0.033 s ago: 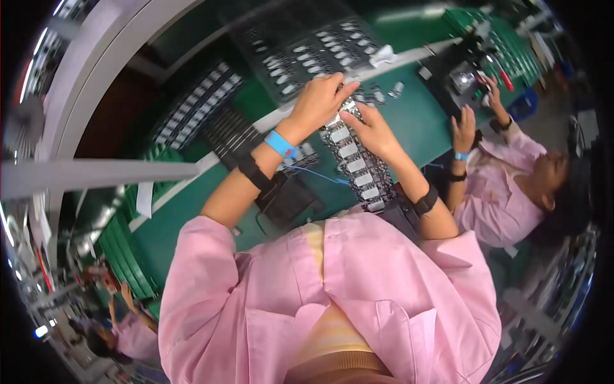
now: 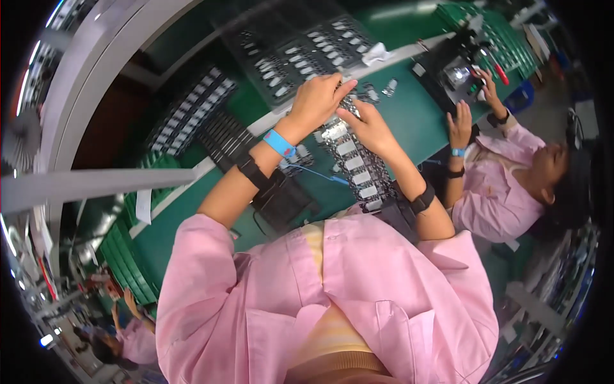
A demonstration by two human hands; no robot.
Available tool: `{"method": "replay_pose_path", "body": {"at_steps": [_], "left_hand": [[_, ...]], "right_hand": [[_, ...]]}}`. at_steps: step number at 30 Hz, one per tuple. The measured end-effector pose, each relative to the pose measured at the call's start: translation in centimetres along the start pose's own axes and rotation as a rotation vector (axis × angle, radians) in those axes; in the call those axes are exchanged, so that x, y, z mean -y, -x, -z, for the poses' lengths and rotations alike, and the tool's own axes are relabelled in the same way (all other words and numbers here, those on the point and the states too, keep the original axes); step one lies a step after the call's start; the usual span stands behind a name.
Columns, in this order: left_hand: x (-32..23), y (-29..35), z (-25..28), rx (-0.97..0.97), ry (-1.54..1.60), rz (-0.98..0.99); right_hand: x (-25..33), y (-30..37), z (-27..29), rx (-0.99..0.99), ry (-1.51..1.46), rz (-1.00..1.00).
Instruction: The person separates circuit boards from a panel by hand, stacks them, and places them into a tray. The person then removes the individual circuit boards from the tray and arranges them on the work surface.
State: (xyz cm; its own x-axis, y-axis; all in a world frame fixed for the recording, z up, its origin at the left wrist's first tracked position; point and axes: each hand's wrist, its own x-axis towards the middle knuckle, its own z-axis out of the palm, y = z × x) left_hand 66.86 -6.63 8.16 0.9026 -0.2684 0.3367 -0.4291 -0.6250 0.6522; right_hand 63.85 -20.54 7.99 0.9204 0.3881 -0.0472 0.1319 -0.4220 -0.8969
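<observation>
A long circuit board panel [image 2: 358,163] with a row of pale rectangular metal parts runs from my hands back toward my body. My left hand [image 2: 313,102] is closed at the panel's far end, thumb and fingers pinched together there. My right hand [image 2: 372,131] is closed around the right side of that end, its thumb pointing left over the board. The fingertips partly hide what lies between them. A few small loose boards [image 2: 369,94] lie just beyond my right hand, and others [image 2: 300,157] are beside my left wrist.
Clear trays of small boards [image 2: 300,54] stand at the far side. Stacked panels [image 2: 192,109] and a dark slotted rack [image 2: 224,134] are at the left. A black box [image 2: 284,201] and a blue cord [image 2: 323,176] lie nearby. At the right, a co-worker [image 2: 499,185] handles a black fixture [image 2: 448,77].
The whole view has shifted slightly. Both hands stay at the panel's far end, with almost the same grip.
</observation>
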Motion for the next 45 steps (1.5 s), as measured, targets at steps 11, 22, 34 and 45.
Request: {"method": "replay_pose_path", "body": {"at_steps": [11,22,34,45], "left_hand": [[6.5,-7.8,-1.2,0.422,0.501,0.692],[32.7,-18.9,-0.5,0.403,-1.018,-0.063],[33.3,-16.6,-3.5,0.093,-0.121,0.211],[18.3,-19.3,-1.4,0.255,-0.246,0.317]], "right_hand": [[-6.6,-3.5,2.9,-0.071,-0.461,-0.081],[-13.5,2.6,1.2,-0.183,-1.219,-0.784],[-11.6,-5.9,1.7,-0.258,-1.081,-0.508],[-8.1,-26.2,-0.4,-0.330,-0.060,0.034]]}}
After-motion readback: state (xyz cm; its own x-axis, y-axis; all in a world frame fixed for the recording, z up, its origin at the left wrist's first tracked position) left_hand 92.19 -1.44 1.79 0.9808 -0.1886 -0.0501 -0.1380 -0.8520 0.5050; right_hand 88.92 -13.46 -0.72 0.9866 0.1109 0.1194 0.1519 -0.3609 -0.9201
